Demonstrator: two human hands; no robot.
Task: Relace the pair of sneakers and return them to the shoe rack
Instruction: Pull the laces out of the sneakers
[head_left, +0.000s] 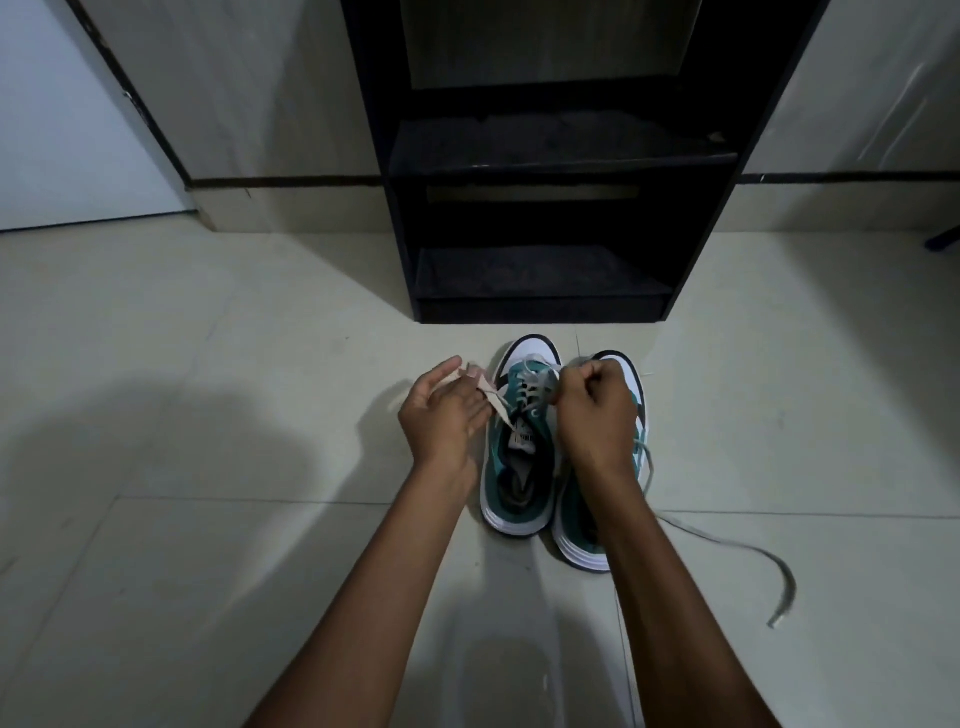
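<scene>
Sneakers first: two teal-and-white low-top shoes stand side by side on the pale tiled floor (208, 364), toes pointing away from the person toward the black open-fronted shoe rack (540, 218) just beyond them. The left sneaker (519, 457) lies between the two forearms, its long axis running straight out from the person; the right sneaker (576, 530) touches it along the inner side and is mostly hidden under the right forearm.

Both hands are working over the left sneaker's upper eyelets. The left hand (441, 410) sits just to the left of the shoe, fingers half curled, pinching one end of the flat off-white lace (493, 400) and drawing it out sideways and away from the tongue. The right hand (597, 405) is clenched into a fist just right of the eyelets, above the toe of the right sneaker; it seems to hold the other end of the same lace, though the strand inside the fist cannot be seen.

A second grey lace (727, 540) trails loose from the right sneaker across the floor to the right, untouched.

My reading is that the lace is being tightened or fed through an eyelet row partway up, so the first shoe is not yet finished and the second is not begun. What the next pull depends on is that the two ends leave the shoe crosswise to its long axis, one toward each hand. Each hand is about equally near its own side of the eyelets. The rack's lower shelves (540, 275) stand straight ahead of the toes, near enough for a forward push later.
</scene>
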